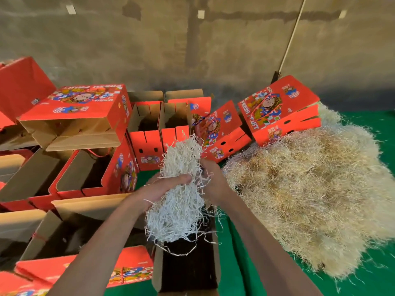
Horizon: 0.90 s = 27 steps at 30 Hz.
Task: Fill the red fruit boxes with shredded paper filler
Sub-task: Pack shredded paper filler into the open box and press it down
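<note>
Both hands hold one thick clump of white shredded paper (181, 189) in the middle of the view. My left hand (164, 186) grips it from the left, thumb over the top. My right hand (213, 180) grips it from the right, partly buried in strands. The clump hangs just above an open box (188, 265) with a dark inside, right below my hands. A big heap of pale shredded paper (310, 189) lies on the green surface to the right. Several red fruit boxes (96, 174) stand open on the left and behind.
One red box (79, 110) lies tipped on top of others at the left. Two closed printed boxes (280, 107) lean at the back of the heap. A green cover (235, 263) lies under everything. A concrete wall and a leaning pole (290, 39) are behind.
</note>
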Tool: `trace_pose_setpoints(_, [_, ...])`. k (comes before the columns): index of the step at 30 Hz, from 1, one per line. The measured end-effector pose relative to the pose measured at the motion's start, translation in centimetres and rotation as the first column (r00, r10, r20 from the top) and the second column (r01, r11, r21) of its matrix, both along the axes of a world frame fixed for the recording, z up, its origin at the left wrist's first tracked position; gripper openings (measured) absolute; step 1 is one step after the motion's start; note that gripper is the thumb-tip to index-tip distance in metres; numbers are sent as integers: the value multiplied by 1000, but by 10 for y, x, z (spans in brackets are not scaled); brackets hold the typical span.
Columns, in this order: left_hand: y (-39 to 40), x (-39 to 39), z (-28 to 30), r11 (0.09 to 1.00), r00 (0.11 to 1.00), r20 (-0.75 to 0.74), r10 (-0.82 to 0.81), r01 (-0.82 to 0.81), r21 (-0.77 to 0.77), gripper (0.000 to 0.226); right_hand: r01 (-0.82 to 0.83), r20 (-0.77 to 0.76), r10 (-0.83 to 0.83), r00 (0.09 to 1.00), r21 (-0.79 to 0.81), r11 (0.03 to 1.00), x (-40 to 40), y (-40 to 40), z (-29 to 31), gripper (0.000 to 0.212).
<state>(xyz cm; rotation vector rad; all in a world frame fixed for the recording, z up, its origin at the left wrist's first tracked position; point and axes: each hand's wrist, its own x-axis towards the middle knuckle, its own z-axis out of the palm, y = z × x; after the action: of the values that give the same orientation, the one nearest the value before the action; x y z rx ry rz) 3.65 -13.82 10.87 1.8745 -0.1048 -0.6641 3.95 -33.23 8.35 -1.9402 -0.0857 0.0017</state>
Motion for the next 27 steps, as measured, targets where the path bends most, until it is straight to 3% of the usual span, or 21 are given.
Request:
trace_pose_setpoints(2, [-1, 4, 3, 994, 994, 22, 106, -106, -18, 103, -41, 13, 40, 999, 97, 994, 0, -10, 7, 37])
trace_pose_setpoints(6, [-6, 4, 7, 998, 998, -10, 61, -61, -26, 75, -55, -115, 82, 990, 221, 974, -5, -25, 4, 22])
trace_pose_setpoints(10, [-2, 11, 3, 997, 997, 18, 74, -75, 23, 79, -71, -62, 83, 995, 166, 984, -2, -50, 3, 11])
trace_pose_setpoints(12, [3, 18, 2, 995, 995, -6, 95, -95, -4, 64, -61, -32, 67, 997, 146, 987, 0, -70, 2, 3])
trace_pose_setpoints(14, [3, 19, 1, 998, 998, -23, 60, -61, -4, 48, -77, -26, 80, 996, 105, 991, 3, -84, 3, 6])
trace_pose_setpoints(16, [2, 20, -5, 998, 998, -10, 65, -64, 16, 57, -72, -44, 76, 996, 86, 994, 7, -87, 4, 18])
trace_pose_setpoints(19, [11, 23, -8, 993, 993, 13, 121, -121, -3, 59, 60, -21, -58, 998, 115, 992, 11, -106, 6, 24])
trace_pose_setpoints(23, [68, 42, -22, 907, 925, 6, 379, -370, -199, 43, 349, -83, -339, 937, 281, 894, 18, -170, -4, 29])
trace_pose_setpoints(27, [92, 48, -46, 845, 885, -59, 462, -460, -272, 92, 497, -147, -476, 867, 319, 807, 28, -187, -37, 33])
